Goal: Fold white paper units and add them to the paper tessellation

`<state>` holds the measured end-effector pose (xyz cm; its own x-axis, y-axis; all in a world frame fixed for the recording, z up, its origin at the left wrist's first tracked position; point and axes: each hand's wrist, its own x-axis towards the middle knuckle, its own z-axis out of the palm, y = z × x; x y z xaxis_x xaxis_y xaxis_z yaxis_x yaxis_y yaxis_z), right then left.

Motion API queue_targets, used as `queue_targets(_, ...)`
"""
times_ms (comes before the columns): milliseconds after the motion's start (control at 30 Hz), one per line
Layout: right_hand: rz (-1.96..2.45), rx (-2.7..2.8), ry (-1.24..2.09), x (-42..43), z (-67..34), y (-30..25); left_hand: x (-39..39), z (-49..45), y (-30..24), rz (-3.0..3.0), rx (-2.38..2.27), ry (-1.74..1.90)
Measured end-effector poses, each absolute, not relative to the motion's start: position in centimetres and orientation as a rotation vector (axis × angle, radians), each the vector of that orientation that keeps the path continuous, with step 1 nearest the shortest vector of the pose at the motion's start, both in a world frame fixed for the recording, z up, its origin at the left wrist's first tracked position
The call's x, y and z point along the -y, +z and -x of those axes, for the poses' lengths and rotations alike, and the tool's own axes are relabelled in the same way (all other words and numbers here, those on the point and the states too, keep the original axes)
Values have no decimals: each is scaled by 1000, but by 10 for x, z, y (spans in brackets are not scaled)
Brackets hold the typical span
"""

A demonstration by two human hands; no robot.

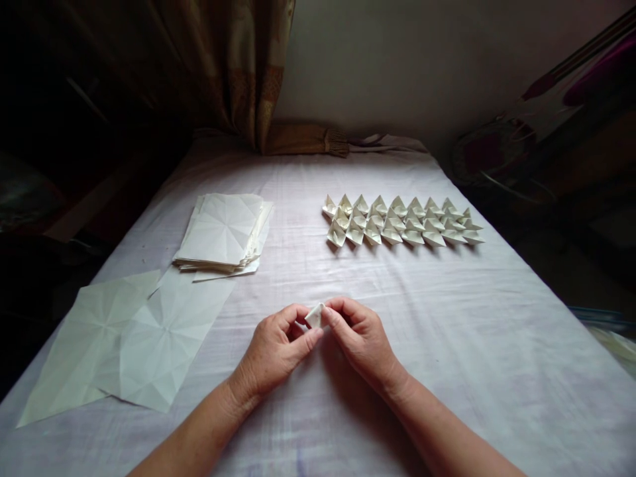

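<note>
A small folded piece of white paper (315, 316) is held between both hands above the near middle of the cloth. The fingers of my left hand (279, 341) pinch its left side, the thumb low against it. From the right, my right hand (362, 341) grips the upper corner between thumb and forefinger. Parts of the paper are covered by fingertips. Beyond my right hand, several folded paper boats (402, 222) stand close together in rows. Left of my left hand lie creased, unfolded paper sheets (163, 331), overlapping on the cloth.
A stack of creased paper sheets (223, 228) lies at the left, behind the loose ones. Pale cloth (447, 344) covers the whole surface. A brown patterned curtain (253, 73) hangs at the far edge, beside a fringed brown cloth (308, 140). Both sides are dark.
</note>
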<state>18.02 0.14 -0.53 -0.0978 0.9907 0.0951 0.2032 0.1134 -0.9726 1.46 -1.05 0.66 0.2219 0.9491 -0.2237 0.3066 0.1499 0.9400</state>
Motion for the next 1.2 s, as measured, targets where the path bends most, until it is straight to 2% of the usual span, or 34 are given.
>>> queue_targets(300,1227,1501,1168,-1,-182,-7,8,-14,9,-1266,-1229,756)
queue_targets(633,1377,1514,1010,-7,-190,-7,9,-13,9,-1270,-1281,676)
queue_targets(867,1478,1850,518,-12,-194,-11,14,-9,-1,-2164,-1361,947)
queue_targets(1000,1473,1942,359,-15,-192,-15,15,-10,-2,-2537,-1317,776)
queue_targets(1200,1438,2011,412,-15,-198,-14,14,-13,-1,-2535,-1351,568)
